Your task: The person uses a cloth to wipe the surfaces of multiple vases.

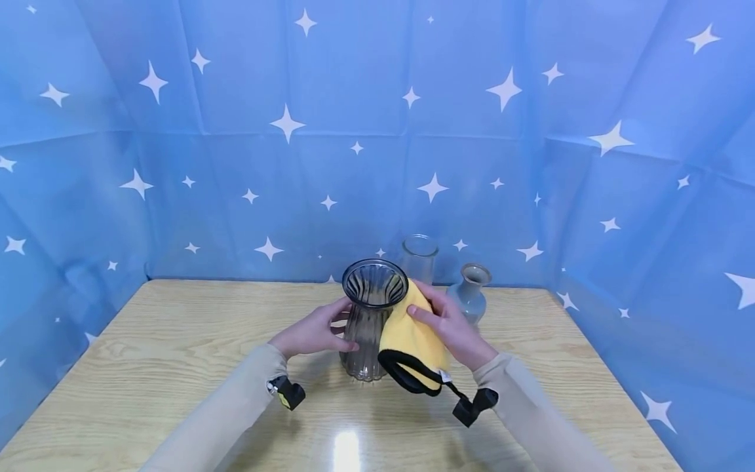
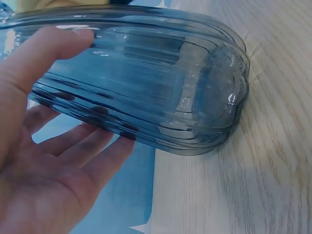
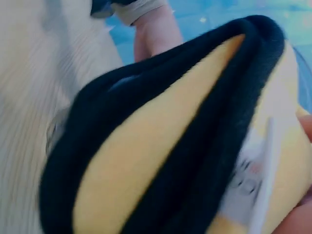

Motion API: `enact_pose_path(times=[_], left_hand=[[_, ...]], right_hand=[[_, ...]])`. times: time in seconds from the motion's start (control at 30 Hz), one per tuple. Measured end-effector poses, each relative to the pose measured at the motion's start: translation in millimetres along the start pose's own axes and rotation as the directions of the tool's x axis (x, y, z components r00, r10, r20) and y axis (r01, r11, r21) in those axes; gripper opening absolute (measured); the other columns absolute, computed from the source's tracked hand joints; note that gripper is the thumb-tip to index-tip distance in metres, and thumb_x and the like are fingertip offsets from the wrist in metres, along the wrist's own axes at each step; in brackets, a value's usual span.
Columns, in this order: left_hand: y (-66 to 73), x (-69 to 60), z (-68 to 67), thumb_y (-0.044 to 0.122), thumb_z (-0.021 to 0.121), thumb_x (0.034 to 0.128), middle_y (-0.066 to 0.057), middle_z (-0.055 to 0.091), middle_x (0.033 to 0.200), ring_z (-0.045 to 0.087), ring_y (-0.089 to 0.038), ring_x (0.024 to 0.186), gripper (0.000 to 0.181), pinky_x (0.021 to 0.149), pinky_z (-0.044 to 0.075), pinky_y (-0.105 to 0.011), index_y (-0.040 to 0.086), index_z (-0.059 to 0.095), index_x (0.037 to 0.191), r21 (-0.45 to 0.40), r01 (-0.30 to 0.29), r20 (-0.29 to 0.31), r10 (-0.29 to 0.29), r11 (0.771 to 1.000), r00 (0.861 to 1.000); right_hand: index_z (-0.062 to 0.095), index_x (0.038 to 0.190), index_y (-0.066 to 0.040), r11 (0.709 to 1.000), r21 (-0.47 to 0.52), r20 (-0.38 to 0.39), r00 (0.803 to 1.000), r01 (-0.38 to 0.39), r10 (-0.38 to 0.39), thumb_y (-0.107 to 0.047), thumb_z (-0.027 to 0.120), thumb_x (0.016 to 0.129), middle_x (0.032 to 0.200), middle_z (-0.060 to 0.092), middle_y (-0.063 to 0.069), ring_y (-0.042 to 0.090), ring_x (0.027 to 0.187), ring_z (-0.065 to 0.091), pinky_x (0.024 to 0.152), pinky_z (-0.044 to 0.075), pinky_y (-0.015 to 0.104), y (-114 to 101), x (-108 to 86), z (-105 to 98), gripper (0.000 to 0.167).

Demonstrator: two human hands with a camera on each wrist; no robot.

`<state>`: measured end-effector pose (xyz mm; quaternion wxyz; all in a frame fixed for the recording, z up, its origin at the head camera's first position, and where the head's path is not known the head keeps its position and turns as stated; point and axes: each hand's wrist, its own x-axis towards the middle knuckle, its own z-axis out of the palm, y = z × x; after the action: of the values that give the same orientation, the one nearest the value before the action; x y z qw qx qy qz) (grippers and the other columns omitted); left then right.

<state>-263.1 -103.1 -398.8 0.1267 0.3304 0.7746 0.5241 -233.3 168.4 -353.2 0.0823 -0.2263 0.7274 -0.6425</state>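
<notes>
A ribbed grey glass vase [image 1: 362, 337] with a flared rim stands about upright in the middle of the table. My left hand [image 1: 312, 331] holds its left side, the thumb in front and the other fingers behind; the left wrist view shows the ribbed glass [image 2: 146, 87] between them. At the vase's right side, my right hand [image 1: 451, 324] grips a yellow cloth [image 1: 415, 331] with a black border, up against the glass just below the rim. In the right wrist view the folded cloth [image 3: 141, 156] covers most of the vase, and a white label [image 3: 241, 185] shows.
Behind the right hand stand a clear glass vase [image 1: 420, 259] and a small blue-grey round vase [image 1: 470, 298] with a narrow neck, near the back edge of the wooden table [image 1: 194, 341]. A blue star-patterned curtain [image 1: 354, 164] hangs around the back and sides.
</notes>
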Motion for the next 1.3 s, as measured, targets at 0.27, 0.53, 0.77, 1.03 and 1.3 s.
enact_pose_path(times=[0.27,0.53,0.77,1.03,1.3], left_hand=[[-1.6,2.5,-1.5,0.006,0.080,0.0759,-0.012,0.046,0.142,0.042,-0.033,0.131,0.084,0.105,0.038,-0.045,0.009,0.036,0.147,-0.012,-0.006,-0.003,0.006,1.000,1.000],[1.5,3.5,-1.5,0.005,0.080,0.0760,-0.011,0.046,0.142,0.042,-0.032,0.131,0.083,0.104,0.039,-0.041,0.009,0.037,0.146,-0.027,0.007,-0.001,-0.007,1.000,1.000],[-1.2,3.3,2.1,0.003,0.078,0.0777,-0.013,0.044,0.142,0.040,-0.034,0.132,0.079,0.105,0.038,-0.042,0.006,0.037,0.145,-0.082,0.011,0.001,-0.011,0.997,1.000],[-7.5,-4.2,8.9,0.001,0.070,0.0793,-0.016,0.028,0.153,0.029,-0.033,0.139,0.087,0.111,0.028,-0.041,0.004,0.021,0.152,-0.124,0.046,0.024,-0.043,0.991,0.999],[2.5,-22.5,23.8,0.003,0.071,0.0773,-0.021,0.039,0.139,0.042,-0.042,0.126,0.074,0.102,0.037,-0.055,0.002,0.035,0.142,-0.024,0.117,-0.192,-0.119,0.993,0.974]], right_hand=[[0.039,0.144,0.003,0.902,-0.429,0.017,0.999,0.042,-0.038,-0.012,0.057,0.098,0.144,0.041,0.023,0.037,0.123,0.047,0.101,0.041,0.050,18,-3.8,2,0.052],[0.040,0.143,0.004,0.863,-0.504,0.072,0.993,-0.047,0.095,-0.011,0.055,0.098,0.144,0.041,0.023,0.040,0.134,0.034,0.107,0.031,0.054,49,-6.9,1,0.050],[0.045,0.139,0.006,0.904,-0.378,0.150,0.951,-0.198,0.271,-0.012,0.055,0.097,0.119,0.059,0.020,0.026,0.090,0.062,0.082,0.050,0.038,59,-1.2,-6,0.047],[0.060,0.120,0.003,0.873,-0.387,0.177,0.905,-0.297,0.386,-0.017,0.060,0.093,0.087,0.064,0.004,0.013,0.071,0.060,0.066,0.050,0.029,65,-4.6,-4,0.033],[0.060,0.116,0.003,0.868,-0.339,0.187,0.878,-0.363,0.440,-0.017,0.059,0.094,0.080,0.063,0.005,0.012,0.063,0.058,0.058,0.049,0.027,63,-9.2,6,0.029]])
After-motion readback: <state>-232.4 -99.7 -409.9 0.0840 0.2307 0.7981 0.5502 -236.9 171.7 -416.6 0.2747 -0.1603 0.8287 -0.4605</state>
